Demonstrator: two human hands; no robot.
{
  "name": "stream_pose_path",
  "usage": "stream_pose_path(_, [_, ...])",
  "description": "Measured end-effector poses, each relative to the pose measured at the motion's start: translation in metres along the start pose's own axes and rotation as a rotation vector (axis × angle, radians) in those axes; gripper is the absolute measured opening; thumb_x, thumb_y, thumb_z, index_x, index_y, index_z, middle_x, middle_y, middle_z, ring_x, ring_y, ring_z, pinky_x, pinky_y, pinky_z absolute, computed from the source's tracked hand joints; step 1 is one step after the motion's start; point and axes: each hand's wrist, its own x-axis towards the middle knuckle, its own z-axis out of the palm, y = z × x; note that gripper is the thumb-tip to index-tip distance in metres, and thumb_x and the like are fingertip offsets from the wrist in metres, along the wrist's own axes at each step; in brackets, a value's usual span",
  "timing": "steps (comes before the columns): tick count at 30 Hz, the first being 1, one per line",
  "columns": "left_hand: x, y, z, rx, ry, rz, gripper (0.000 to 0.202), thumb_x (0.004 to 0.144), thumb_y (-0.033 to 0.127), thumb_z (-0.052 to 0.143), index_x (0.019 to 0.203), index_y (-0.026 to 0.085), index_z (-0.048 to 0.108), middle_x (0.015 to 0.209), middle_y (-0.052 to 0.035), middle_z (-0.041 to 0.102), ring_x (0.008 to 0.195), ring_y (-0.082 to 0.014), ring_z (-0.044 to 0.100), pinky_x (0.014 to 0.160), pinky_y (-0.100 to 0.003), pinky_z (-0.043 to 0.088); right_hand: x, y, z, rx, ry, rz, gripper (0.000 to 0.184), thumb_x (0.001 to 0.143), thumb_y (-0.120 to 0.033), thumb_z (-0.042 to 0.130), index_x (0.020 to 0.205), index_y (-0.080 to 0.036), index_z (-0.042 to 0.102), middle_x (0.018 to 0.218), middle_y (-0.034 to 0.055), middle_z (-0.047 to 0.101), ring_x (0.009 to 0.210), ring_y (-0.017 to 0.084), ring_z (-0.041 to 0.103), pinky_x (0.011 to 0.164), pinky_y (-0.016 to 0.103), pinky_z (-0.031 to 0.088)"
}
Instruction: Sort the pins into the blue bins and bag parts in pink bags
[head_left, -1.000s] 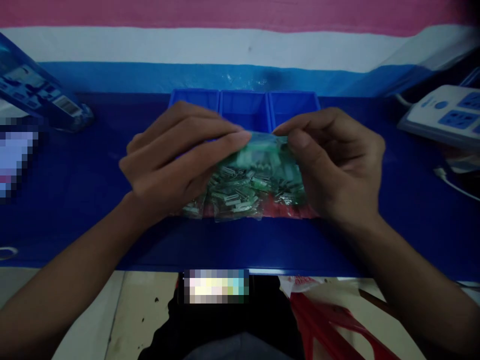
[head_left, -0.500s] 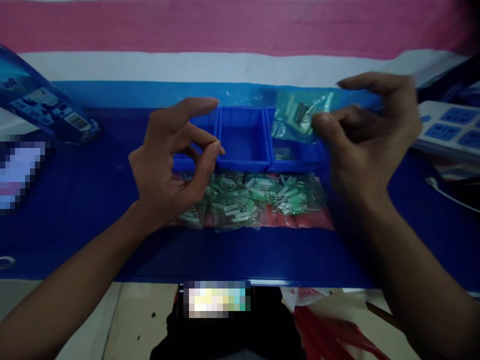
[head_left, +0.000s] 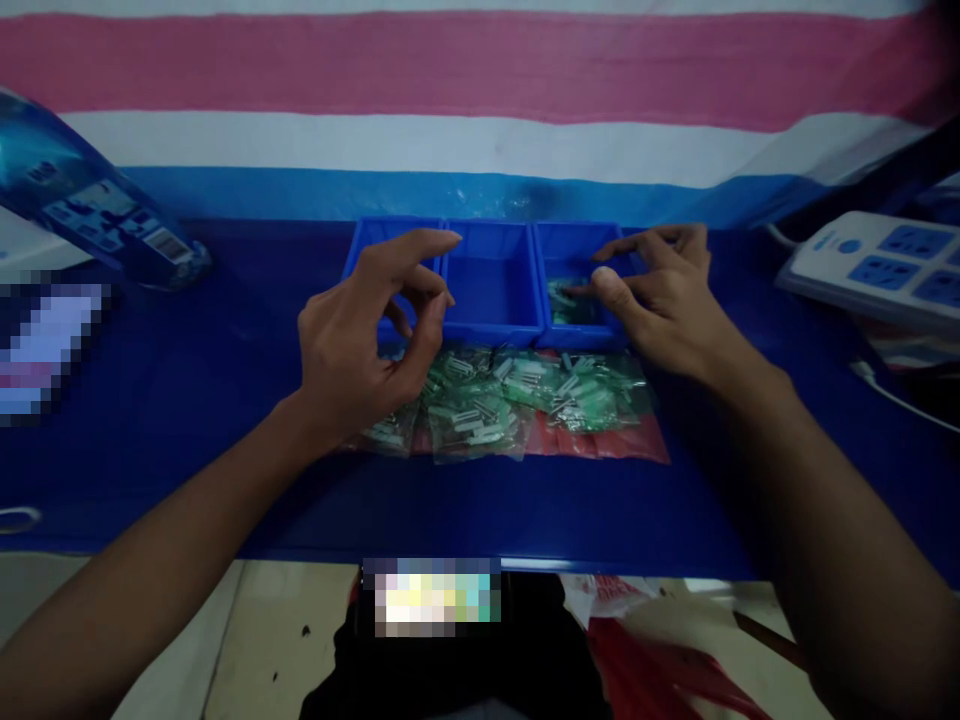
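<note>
My left hand (head_left: 364, 335) hovers above the left end of a pile of small clear bags (head_left: 517, 395) filled with green and silver parts. Its fingers are loosely curled and apart, and it holds nothing. My right hand (head_left: 660, 300) reaches into the right one of three joined blue bins (head_left: 581, 242). Its fingers are spread, and the thumb tip rests by a small bag of parts (head_left: 568, 302) lying in that bin. The middle bin (head_left: 491, 285) looks bare, while my left hand partly hides the left bin (head_left: 382, 240).
The pile lies on a red sheet (head_left: 622, 447) on the blue table (head_left: 187, 380), just in front of the bins. A white power strip (head_left: 885, 265) sits at the right, and a blue packet (head_left: 97, 215) leans at the far left. A striped wall rises behind.
My right hand lifted one small bag off the pile, carried it right and up, then lowered it into the right bin. My left hand let go and stayed above the pile.
</note>
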Motion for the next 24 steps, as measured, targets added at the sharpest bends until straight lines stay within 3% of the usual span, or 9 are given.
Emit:
stream_pose_path(2, [0.000,-0.002,0.000,0.031,-0.007,0.007,0.045,0.103,0.012,0.066,0.143,0.031,0.059,0.097,0.0036,0.078,0.085,-0.0111,0.079,0.069,-0.020,0.064,0.003,-0.006,-0.004,-0.032,0.022,-0.029,0.042,0.108,-0.053,0.060,0.089,-0.026,0.086,0.121,0.0140,0.075,0.122,0.034,0.053,0.113,0.059,0.038])
stream_pose_path(5, [0.002,-0.008,-0.001,0.144,-0.026,0.100,0.035,0.104,0.016,0.063,0.136,0.028,0.062,0.097,0.0016,0.079,0.080,-0.0138,0.078,0.071,-0.026,0.065,0.010,-0.038,-0.016,-0.065,0.091,-0.111,0.026,0.104,-0.049,0.068,0.113,-0.033,0.085,0.132,0.0116,0.074,0.125,0.036,0.057,0.110,0.061,0.042])
stream_pose_path(7, [0.004,-0.017,-0.001,0.227,-0.075,0.200,0.029,0.104,0.019,0.064,0.132,0.026,0.064,0.102,-0.0025,0.080,0.084,-0.0184,0.079,0.074,-0.031,0.066,0.014,-0.069,-0.023,0.022,0.036,-0.198,0.026,0.101,-0.037,0.071,0.125,-0.031,0.080,0.128,0.0103,0.077,0.115,0.032,0.066,0.102,0.056,0.051])
stream_pose_path(9, [0.005,-0.028,0.000,0.268,-0.158,0.297,0.025,0.105,0.026,0.067,0.130,0.024,0.066,0.115,-0.0076,0.081,0.098,-0.0238,0.080,0.078,-0.036,0.068,0.015,-0.100,-0.023,0.132,-0.068,-0.400,0.037,0.095,-0.037,0.078,0.129,-0.021,0.076,0.121,0.0122,0.078,0.102,0.029,0.072,0.087,0.050,0.058])
stream_pose_path(12, [0.002,-0.042,0.002,0.262,-0.277,0.389,0.025,0.106,0.038,0.069,0.126,0.024,0.069,0.133,-0.0117,0.077,0.119,-0.0290,0.078,0.087,-0.043,0.073,0.010,-0.132,-0.013,0.045,-0.192,-0.515,0.039,0.102,-0.032,0.070,0.137,-0.016,0.072,0.127,0.0120,0.079,0.111,0.031,0.074,0.084,0.048,0.062])
stream_pose_path(18, [-0.002,-0.046,0.001,0.201,-0.339,0.399,0.014,0.110,0.029,0.062,0.121,0.025,0.071,0.115,-0.0045,0.083,0.121,-0.0221,0.079,0.094,-0.038,0.073,0.004,-0.141,-0.001,0.004,-0.242,-0.485,0.035,0.107,-0.022,0.062,0.140,-0.017,0.071,0.130,0.0094,0.079,0.115,0.026,0.077,0.088,0.042,0.066])
stream_pose_path(24, [0.003,-0.040,-0.008,0.186,-0.421,0.359,0.020,0.110,0.020,0.059,0.125,0.024,0.073,0.123,-0.0020,0.082,0.127,-0.0211,0.076,0.102,-0.036,0.069,0.004,-0.135,-0.003,0.001,-0.245,-0.413,0.032,0.107,-0.021,0.061,0.135,-0.015,0.075,0.131,0.0118,0.079,0.114,0.030,0.079,0.091,0.045,0.069])
